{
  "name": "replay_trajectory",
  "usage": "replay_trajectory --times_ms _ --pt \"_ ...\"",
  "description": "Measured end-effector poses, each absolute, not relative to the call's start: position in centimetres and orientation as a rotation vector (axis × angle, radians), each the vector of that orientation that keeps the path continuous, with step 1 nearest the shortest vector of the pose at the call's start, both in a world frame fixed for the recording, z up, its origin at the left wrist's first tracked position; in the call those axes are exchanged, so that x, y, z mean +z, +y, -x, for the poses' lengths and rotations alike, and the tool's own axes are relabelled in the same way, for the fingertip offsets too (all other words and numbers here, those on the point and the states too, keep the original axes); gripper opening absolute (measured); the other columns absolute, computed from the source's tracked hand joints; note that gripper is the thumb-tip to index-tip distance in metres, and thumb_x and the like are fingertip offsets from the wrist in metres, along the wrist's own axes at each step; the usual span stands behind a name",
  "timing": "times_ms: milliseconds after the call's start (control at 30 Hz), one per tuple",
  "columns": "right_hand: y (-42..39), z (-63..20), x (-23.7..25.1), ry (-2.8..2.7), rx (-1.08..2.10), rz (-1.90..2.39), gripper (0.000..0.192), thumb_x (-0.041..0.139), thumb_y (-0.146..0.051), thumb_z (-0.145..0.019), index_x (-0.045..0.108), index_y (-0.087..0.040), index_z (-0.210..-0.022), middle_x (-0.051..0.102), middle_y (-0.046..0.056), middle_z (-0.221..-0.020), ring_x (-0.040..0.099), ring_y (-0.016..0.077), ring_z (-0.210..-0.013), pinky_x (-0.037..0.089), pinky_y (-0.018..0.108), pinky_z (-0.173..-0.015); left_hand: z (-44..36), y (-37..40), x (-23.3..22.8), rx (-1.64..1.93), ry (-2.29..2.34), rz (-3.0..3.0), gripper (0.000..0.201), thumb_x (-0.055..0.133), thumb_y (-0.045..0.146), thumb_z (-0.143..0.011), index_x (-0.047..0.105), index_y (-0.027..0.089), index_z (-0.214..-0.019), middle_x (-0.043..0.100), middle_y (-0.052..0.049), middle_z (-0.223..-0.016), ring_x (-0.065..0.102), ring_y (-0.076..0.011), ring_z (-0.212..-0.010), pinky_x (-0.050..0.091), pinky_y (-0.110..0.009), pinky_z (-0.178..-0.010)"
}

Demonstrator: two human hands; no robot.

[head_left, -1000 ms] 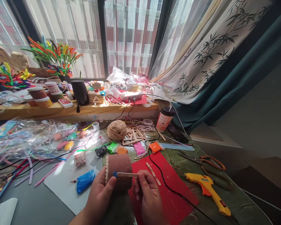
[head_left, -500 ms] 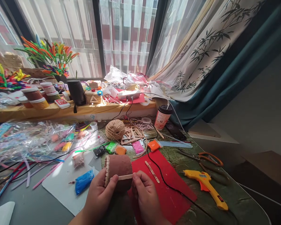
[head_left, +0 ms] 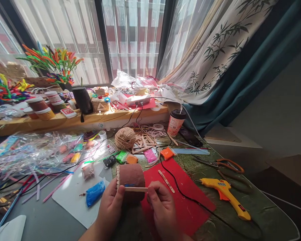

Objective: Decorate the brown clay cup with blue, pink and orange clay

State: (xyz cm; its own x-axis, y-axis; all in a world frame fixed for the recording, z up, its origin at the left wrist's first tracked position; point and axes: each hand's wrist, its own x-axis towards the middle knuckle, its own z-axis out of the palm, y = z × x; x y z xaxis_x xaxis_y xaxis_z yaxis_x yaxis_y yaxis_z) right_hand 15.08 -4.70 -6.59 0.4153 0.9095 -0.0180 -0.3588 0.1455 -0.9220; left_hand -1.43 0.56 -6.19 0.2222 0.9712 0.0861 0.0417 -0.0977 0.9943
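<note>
Head view: the left hand [head_left: 110, 201] wraps the brown pot [head_left: 132, 172] above a cluttered table [head_left: 271, 214], thumb against the stick [head_left: 135, 189]; the right hand [head_left: 163, 204] pinches its other end. Red paper [head_left: 180, 214] below, sunlit window [head_left: 132, 36] beyond!

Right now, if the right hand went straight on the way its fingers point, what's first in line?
Apart from the craft stick it pinches, the right hand would likely meet the brown cylinder first, near the end away from its scalloped trim; one view leaves any gap unclear.
</note>
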Motion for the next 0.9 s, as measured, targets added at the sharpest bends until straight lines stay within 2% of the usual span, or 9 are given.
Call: replay_trajectory --times_ms 100,267,467,600,800,900 --pt "-4.5 -14.9 -6.6 -0.666 1.092 1.059 0.056 0.082 -0.073 -0.084 0.066 -0.022 -0.068 0.05 -0.004 -0.061 0.04 0.0139 -0.057 0.041 0.026 -0.055 1.2 0.4 -6.1 1.099 1.035 -1.371 0.054 0.069 0.065 -0.096 0.079 0.018 -0.122 0.086 -0.013 -0.118 0.08 -0.0368 -0.108 0.065 -0.043 -0.095" --pt "-4.2 -14.9 -7.1 -0.661 1.134 1.085 0.057 0.083 -0.073 -0.081 0.065 -0.021 -0.069 0.059 0.0 -0.066 0.051 0.0168 -0.064 0.048 0.029 -0.063 0.8 -0.1 -5.5 1.085 1.116 -1.434 0.046 0.074 0.058 -0.095 0.079 0.018 -0.118 0.087 -0.011 -0.111 0.081 -0.0319 -0.096 0.064 -0.037 -0.087" --pt "-4.3 -14.9 -7.5 -0.671 1.135 1.082 0.053 0.081 -0.071 -0.086 0.065 -0.021 -0.072 0.059 -0.001 -0.069 0.051 0.0173 -0.066 0.048 0.029 -0.065 0.3 -0.1 -5.4 1.121 1.103 -1.325 0.051 0.076 0.061 -0.093 0.078 0.019 -0.122 0.086 -0.011 -0.117 0.08 -0.0348 -0.108 0.063 -0.039 -0.094" --pt "-4.3 -14.7 -7.1 -0.667 1.091 1.018 0.053 0.078 -0.071 -0.088 0.065 -0.023 -0.072 0.051 -0.004 -0.064 0.043 0.0152 -0.06 0.046 0.028 -0.061 0.2 -0.2 -5.7 1.174 1.098 -1.246 0.059 0.078 0.069 -0.088 0.078 0.02 -0.121 0.085 -0.011 -0.12 0.077 -0.0374 -0.115 0.062 -0.042 -0.099" --pt "-3.7 -15.0 -7.1 -0.617 1.146 1.045 0.057 0.084 -0.073 -0.08 0.062 -0.022 -0.069 0.054 -0.003 -0.065 0.045 0.0153 -0.063 0.045 0.028 -0.063 0.3 -0.3 -5.7 1.139 1.188 -1.343 0.048 0.077 0.064 -0.09 0.082 0.021 -0.11 0.087 -0.008 -0.104 0.081 -0.0314 -0.091 0.063 -0.036 -0.083" --pt "-3.5 -15.0 -7.2 -0.617 1.168 1.04 0.059 0.085 -0.073 -0.078 0.058 -0.022 -0.067 0.051 -0.004 -0.064 0.043 0.0145 -0.062 0.043 0.028 -0.062 0.6 -0.1 -6.0 1.127 1.175 -1.353 0.045 0.076 0.061 -0.092 0.082 0.021 -0.111 0.087 -0.007 -0.103 0.08 -0.0297 -0.088 0.064 -0.036 -0.081"
